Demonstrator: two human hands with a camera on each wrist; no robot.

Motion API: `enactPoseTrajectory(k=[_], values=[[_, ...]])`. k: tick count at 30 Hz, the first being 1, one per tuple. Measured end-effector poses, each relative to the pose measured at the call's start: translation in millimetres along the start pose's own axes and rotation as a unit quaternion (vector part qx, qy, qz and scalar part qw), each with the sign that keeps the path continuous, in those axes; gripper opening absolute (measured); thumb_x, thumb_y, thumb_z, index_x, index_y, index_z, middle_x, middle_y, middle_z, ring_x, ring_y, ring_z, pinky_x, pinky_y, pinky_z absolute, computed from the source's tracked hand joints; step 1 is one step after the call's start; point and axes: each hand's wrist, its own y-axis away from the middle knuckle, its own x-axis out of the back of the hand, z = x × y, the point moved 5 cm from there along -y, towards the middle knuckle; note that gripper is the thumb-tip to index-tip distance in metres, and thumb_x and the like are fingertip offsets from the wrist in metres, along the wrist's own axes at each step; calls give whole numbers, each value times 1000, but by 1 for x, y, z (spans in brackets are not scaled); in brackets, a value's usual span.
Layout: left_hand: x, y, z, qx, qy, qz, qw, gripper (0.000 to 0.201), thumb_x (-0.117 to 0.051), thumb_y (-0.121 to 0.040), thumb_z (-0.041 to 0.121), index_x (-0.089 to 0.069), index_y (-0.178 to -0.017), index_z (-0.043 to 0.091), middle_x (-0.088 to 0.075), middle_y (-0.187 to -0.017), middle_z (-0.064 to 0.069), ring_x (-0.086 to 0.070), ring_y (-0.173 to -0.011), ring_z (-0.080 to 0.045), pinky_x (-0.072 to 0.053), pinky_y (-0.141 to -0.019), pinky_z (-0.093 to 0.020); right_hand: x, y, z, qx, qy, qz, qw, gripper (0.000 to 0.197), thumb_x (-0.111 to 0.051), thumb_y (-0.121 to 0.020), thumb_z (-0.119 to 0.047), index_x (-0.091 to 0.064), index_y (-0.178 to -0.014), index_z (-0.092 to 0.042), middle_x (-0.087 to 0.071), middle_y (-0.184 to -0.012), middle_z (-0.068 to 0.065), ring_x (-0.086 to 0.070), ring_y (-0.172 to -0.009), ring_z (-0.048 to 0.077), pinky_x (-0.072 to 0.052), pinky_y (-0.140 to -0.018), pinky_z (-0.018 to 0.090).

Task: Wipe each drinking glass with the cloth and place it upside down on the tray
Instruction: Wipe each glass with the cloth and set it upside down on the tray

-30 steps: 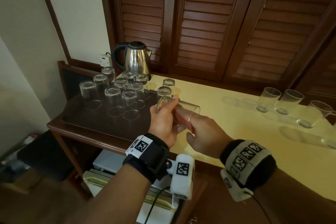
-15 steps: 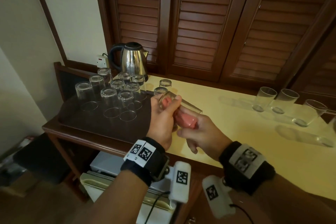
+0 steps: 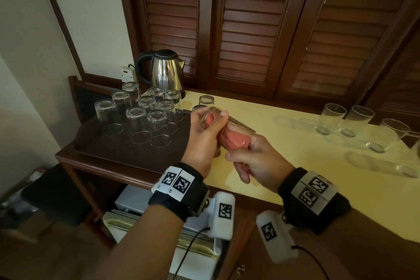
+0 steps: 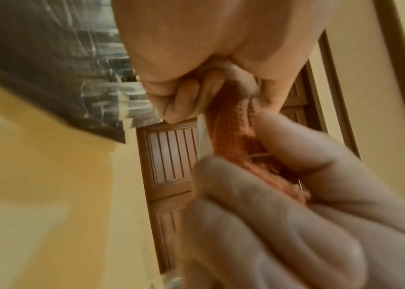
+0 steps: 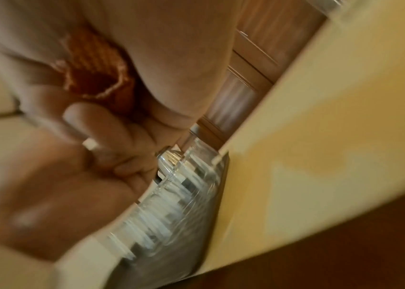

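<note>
My left hand (image 3: 202,141) curls round a glass (image 3: 236,124), thumb over its base end, holding it on its side above the counter (image 3: 284,161), just right of the tray (image 3: 127,154). The open mouth of the glass points away from the tray. My right hand (image 3: 254,161) pinches the pink cloth (image 3: 234,140), which is stuffed into the glass through that mouth; part of the cloth shows pink through the wall near the base. In the left wrist view the cloth (image 4: 235,136) runs between both hands, my right fingers (image 4: 295,140) closed on it. The right wrist view is blurred, but the cloth (image 5: 92,74) sits bunched against my palm.

On the tray stand inverted glasses (image 3: 145,116) in a cluster, toward its far side. Two more inverted glasses (image 3: 206,99) sit at the tray's right edge; I cannot tell whether they are on it or beside it. A kettle (image 3: 166,73) stands just behind the tray. Well to the right of the tray, upright glasses (image 3: 354,120) wait in a row on the counter.
</note>
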Motion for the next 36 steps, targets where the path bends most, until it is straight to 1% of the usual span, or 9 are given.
enactPoseTrajectory(k=[3, 5, 8, 10, 16, 21, 27, 33, 36], values=[[1, 0, 4, 32, -50, 1, 998, 41, -68, -99, 47, -46, -128, 29, -61, -102, -7, -60, -71, -19, -52, -58, -31, -3, 0, -13, 95, 315, 27, 944, 77, -55, -91, 6, -39, -152, -37, -62, -124, -24, -66, -88, 7, -57, -78, 28], [2, 1, 3, 39, -26, 5, 999, 37, -72, -98, 37, -48, -124, 30, -63, -114, -11, -70, -95, -29, -62, -80, -47, -13, 0, -10, 122, 364, 1, 923, 78, -57, -87, 6, -40, -153, -33, -47, -148, -15, -62, -105, 5, -55, -88, 25], [1, 7, -1, 14, 42, 1, 999, 35, -74, -88, 32, -51, -113, 28, -61, -108, -9, -65, -102, -32, -59, -89, -55, -14, 2, -4, 23, 101, -18, 994, 81, -58, -90, 12, -33, -157, -25, -60, -94, 27, -57, -56, 9, -49, -54, 22], [1, 9, 0, 1, 74, -5, 997, 34, -73, -88, 33, -51, -112, 27, -59, -102, -6, -61, -96, -30, -55, -81, -50, -9, 5, -5, -23, -36, -24, 999, 79, -56, -92, 12, -33, -157, -27, -47, -64, 21, -40, -40, 17, -39, -42, 27], [7, 10, 4, 58, 13, 24, 998, 39, -74, -93, 39, -47, -121, 41, -66, -126, -14, -68, -115, -42, -52, -105, -62, -21, 0, -17, 140, 399, -8, 906, 78, -54, -88, 0, -35, -153, -40, -43, -153, -16, -61, -119, 18, -54, -97, 39], [1, 16, 5, -16, 67, 22, 997, 49, -77, -84, 29, -46, -122, 23, -59, -112, -13, -62, -107, -35, -54, -96, -58, -15, 1, -11, 20, 14, -21, 999, 65, -59, -93, 7, -48, -147, -27, -59, -62, 1, -44, -42, 22, -42, -42, 29], [11, 12, -2, 66, 5, 47, 997, 48, -76, -93, 41, -46, -128, 33, -66, -126, -14, -68, -118, -37, -51, -106, -64, -21, 4, -16, 131, 392, -1, 911, 70, -52, -90, 6, -46, -147, -34, -51, -143, -17, -60, -105, 0, -44, -83, 7], [7, 18, -10, 30, 43, 20, 998, 38, -69, -99, 28, -45, -129, 22, -59, -111, -11, -65, -98, -28, -58, -81, -48, -15, 6, 1, -9, -1, -17, 1000, 70, -56, -92, 12, -46, -149, -28, -59, -62, 10, -44, -38, 18, -41, -40, 28], [9, 15, -12, 76, -23, 18, 997, 46, -67, -100, 43, -40, -135, 29, -58, -90, -6, -58, -63, -15, -47, -56, -33, -11, 4, -1, 32, 182, 6, 983, 72, -54, -91, 10, -46, -148, -33, -71, -90, -5, -63, -65, 15, -54, -60, 32]])
